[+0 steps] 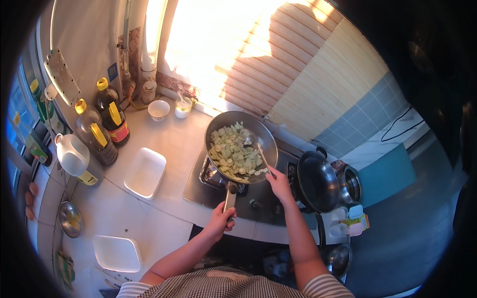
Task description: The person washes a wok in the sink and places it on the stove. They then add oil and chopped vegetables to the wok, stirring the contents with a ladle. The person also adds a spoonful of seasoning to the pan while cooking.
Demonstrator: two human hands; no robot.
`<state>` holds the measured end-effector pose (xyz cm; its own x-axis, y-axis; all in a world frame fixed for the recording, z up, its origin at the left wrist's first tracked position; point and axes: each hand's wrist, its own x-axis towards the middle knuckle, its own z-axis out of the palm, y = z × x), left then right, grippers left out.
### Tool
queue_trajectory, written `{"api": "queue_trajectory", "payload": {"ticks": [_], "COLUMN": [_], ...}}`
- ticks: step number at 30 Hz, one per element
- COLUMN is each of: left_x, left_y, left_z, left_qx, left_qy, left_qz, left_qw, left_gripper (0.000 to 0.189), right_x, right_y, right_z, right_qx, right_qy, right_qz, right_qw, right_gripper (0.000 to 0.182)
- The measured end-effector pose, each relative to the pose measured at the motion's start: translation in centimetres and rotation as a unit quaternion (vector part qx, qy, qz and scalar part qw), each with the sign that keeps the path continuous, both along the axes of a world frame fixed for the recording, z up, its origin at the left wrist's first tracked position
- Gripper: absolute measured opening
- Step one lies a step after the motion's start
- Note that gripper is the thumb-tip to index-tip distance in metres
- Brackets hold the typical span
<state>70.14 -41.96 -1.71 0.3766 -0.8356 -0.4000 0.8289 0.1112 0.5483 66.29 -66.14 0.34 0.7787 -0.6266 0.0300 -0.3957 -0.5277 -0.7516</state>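
My left hand point(220, 222) is closed around the handle point(230, 201) of a frying pan point(271, 149), which sits over the left burner of a gas stove point(193, 190). Chopped pale green vegetable pieces point(233, 151) lie heaped in the pan, mostly at its left and lower parts. My right hand point(278, 185) grips a slim light-coloured utensil point(263, 156) whose far end reaches into the pan, right of the heap. Steam or blur hides the shape of that end.
A dark wok point(318, 182) stands on the right burner, metal bowls point(352, 184) beside it. Left are a white rectangular dish point(144, 173), another white dish point(116, 253), sauce bottles point(116, 119), a plastic jug point(72, 154) and a small bowl point(158, 110). Plastic spice boxes point(348, 219) stand right.
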Motion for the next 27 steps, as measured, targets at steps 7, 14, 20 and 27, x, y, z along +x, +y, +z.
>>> {"api": "queue_trajectory", "payload": {"ticks": [7, 14, 20, 27], "left_x": [-0.6, -0.4, -0.7, -0.4], "left_y": [-0.5, -0.2, -0.7, -0.2], "left_z": [0.3, 0.4, 0.2, 0.2], "left_qx": [-0.007, -0.002, -0.005, 0.006], "left_qy": [0.003, -0.002, -0.004, 0.000], "left_qz": [-0.006, 0.004, -0.014, 0.014], "left_qw": [1.000, 1.000, 1.000, 1.000], "left_gripper": [0.012, 0.009, 0.009, 0.008], "right_x": [3.7, -8.7, -11.9, -7.8], "right_y": [1.3, 2.2, -0.8, 3.1], "right_z": [-1.8, 3.5, 8.5, 14.9], "right_qx": [-0.022, -0.410, -0.458, -0.240], "right_qy": [-0.017, 0.146, 0.227, 0.345], "right_qz": [0.073, 0.239, 0.149, 0.121], "right_qw": [0.997, 0.868, 0.847, 0.899], "right_gripper": [0.037, 0.048, 0.047, 0.035]}}
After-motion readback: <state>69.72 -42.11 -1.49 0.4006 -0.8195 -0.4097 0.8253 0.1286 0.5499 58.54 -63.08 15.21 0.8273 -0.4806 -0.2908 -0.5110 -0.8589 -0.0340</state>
